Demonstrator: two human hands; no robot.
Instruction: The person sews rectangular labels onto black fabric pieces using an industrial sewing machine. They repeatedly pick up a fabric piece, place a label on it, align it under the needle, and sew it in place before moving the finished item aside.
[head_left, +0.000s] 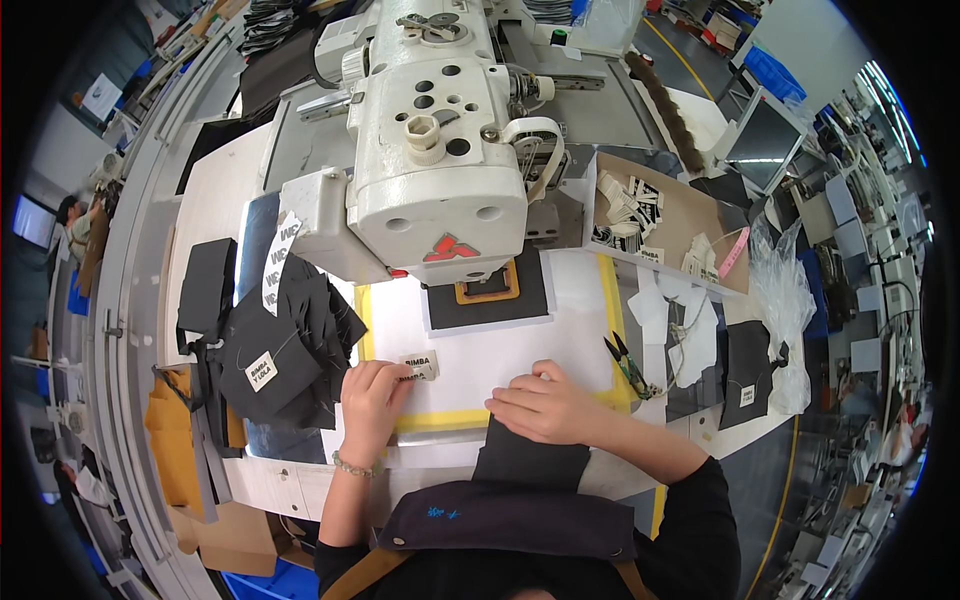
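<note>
Small white fabric labels (422,361) with dark print lie on the white work surface (470,385), at least two of them overlapping. My left hand (372,402) has its fingers drawn together at their left edge, the fingertips on the nearest label. Lower right of it, my right hand (540,404) curls over the top of a black fabric piece (532,462), which hangs toward me over the table's front edge. Its thumb is mostly hidden. Ahead, beneath the white sewing machine head (440,200), another black piece (490,312) lies under a brown-orange frame (488,285).
Left stands a pile of black fabric pieces (290,345), one with a label on it. A cardboard box (715,235) of labels is at the right, with green-handled snips (627,366) nearer me. Beyond them lie a labelled black piece (746,375) and clear plastic (785,310).
</note>
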